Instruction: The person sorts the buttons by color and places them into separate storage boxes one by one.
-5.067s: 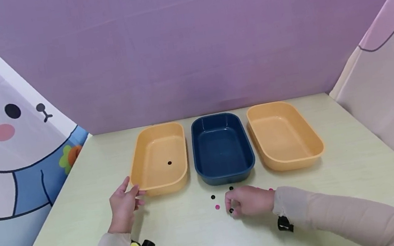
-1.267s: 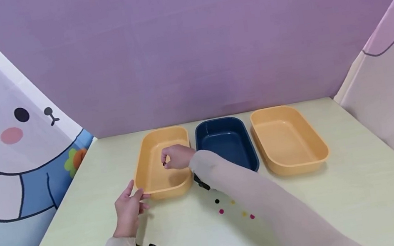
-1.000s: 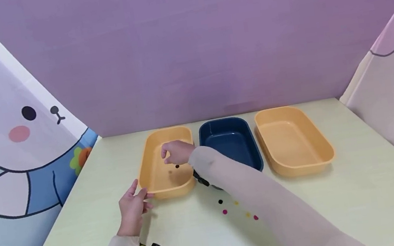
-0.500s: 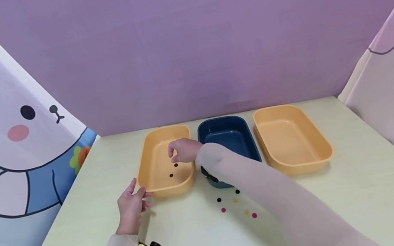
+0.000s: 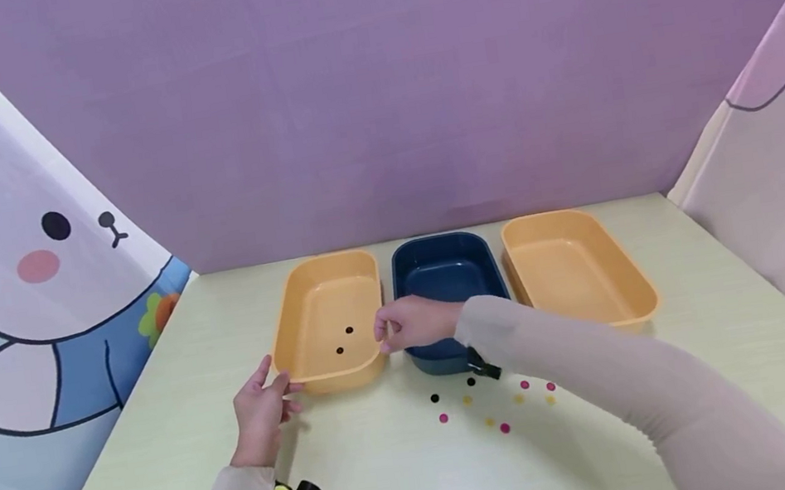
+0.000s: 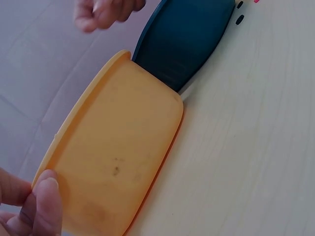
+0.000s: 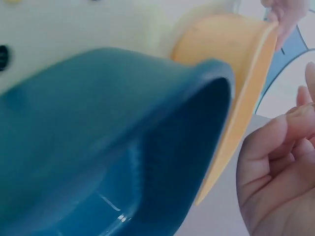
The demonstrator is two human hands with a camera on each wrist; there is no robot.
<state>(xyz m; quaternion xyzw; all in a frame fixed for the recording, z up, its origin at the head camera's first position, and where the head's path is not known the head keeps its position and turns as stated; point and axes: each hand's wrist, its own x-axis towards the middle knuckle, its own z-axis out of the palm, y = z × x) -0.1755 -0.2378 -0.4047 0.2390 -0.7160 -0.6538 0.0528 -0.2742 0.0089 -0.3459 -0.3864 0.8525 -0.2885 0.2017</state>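
My left hand pinches the near-left corner of the left yellow-orange tray, with fingertips over its rim in the left wrist view. Inside that tray lie two small black button-like discs, one just behind the other. Above the dark blue tray my right hand hangs with loosely bent fingers, near the left tray's right rim. Nothing shows between its fingers in the right wrist view. On the table before the blue tray are two more black discs and several pink and yellow discs.
A second yellow-orange tray stands to the right of the blue one, partly behind the right sleeve. All three trays form a row near the table's back edge. A purple cloth rises behind, with printed cloths at both sides.
A second black disc now lies in the left tray, let go by my right hand. That hand has since moved right, out over the blue tray. My left hand stays at the tray corner.
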